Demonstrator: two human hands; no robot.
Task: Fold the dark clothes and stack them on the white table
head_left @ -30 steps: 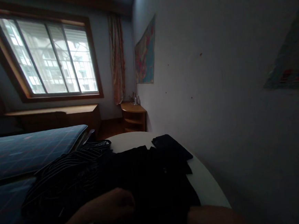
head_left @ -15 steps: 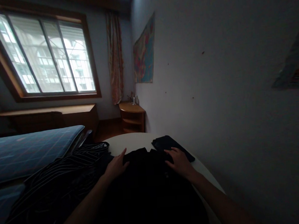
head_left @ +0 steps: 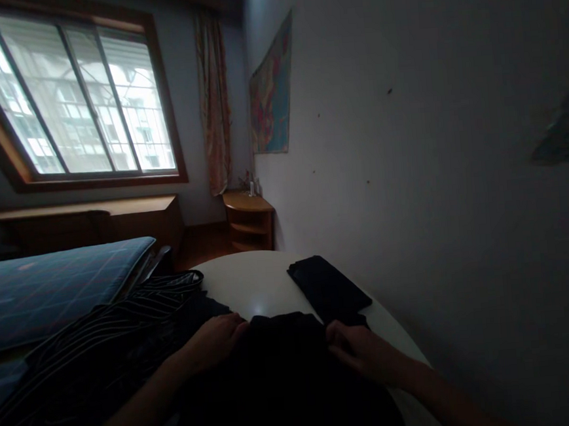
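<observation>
A black garment [head_left: 287,370] is spread over the near part of the round white table [head_left: 260,277]; its kind is lost in the dark. My left hand [head_left: 218,339] grips its far left edge with curled fingers. At the far right edge my right hand [head_left: 356,345] pinches the cloth between thumb and fingers. A folded dark garment [head_left: 327,282] lies flat just beyond my right hand. Left of my left hand is a heap of dark clothes, among them a black garment with white stripes [head_left: 139,310].
A blue checked mattress [head_left: 63,276] stands close on the left. The white wall [head_left: 438,227] runs along the table's right side. Farther off are a wooden desk [head_left: 141,214], a corner shelf [head_left: 249,204] and a window [head_left: 74,105].
Both hands have moved toward me and closed on the black garment. Its far edge has drawn nearer, baring more tabletop. The view has shifted slightly.
</observation>
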